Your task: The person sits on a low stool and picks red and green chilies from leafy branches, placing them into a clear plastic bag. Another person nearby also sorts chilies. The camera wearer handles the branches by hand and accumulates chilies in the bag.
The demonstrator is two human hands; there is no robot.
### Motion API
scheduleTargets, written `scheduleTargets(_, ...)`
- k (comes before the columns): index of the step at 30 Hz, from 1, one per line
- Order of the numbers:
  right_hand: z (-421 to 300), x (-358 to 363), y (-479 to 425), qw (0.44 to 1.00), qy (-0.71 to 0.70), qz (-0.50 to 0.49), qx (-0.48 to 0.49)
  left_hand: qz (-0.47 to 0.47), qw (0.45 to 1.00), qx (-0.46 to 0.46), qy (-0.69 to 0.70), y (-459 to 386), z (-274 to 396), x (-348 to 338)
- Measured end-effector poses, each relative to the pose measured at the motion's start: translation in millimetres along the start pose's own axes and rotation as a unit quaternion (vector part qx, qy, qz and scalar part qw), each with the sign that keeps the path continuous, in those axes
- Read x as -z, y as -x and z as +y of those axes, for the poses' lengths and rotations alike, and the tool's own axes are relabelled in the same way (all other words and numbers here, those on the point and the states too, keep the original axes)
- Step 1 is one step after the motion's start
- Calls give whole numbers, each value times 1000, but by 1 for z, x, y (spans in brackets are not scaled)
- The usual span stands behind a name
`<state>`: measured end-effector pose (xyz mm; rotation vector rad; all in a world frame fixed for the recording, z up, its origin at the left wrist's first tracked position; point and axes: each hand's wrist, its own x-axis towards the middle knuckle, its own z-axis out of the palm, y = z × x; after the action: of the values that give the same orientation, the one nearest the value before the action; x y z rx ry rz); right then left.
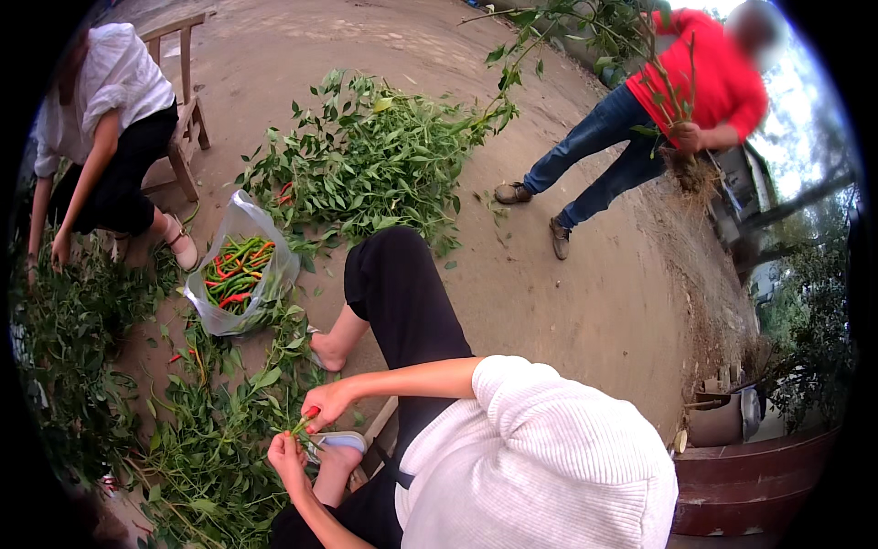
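My right hand (pixel 329 405), the upper one, has its fingers closed on a leafy green sprig (pixel 300 429). Just below it, my left hand (pixel 288 456) pinches the same sprig. Red shows at the fingertips; whether it is a chili or painted nails, I cannot tell. Both hands are over my lower legs and a pile of cut chili plants (pixel 212 439) on the ground. Beyond them, an open clear plastic bag (pixel 199 291) holds many green and red chili peppers (pixel 236 271). A few red chilies lie loose among the leaves.
A larger heap of chili plants (pixel 384 151) lies past my knee. At left, a person in white bends over more plants (pixel 89 309) beside a wooden chair (pixel 182 147). A standing person in red holds uprooted plants (pixel 675 103) at upper right.
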<state>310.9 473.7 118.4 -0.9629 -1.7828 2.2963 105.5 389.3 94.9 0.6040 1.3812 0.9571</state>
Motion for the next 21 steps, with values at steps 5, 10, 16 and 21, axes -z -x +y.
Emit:
scheduleTargets(5,-9,3,2,994,-97,3,-60,-5,975,-160,-157,7,10,-8)
scheduleTargets(10,-12,3,2,987,-135,-2,-90,41,965,-203,-163,-3,-4,-5)
scheduleTargets(16,-17,7,1,974,-194,-35,-109,8,989,-120,-83,-2,-8,3)
scheduleTargets(21,-19,14,3,969,-213,-80,-96,-27,996,-82,-32,4,11,-1)
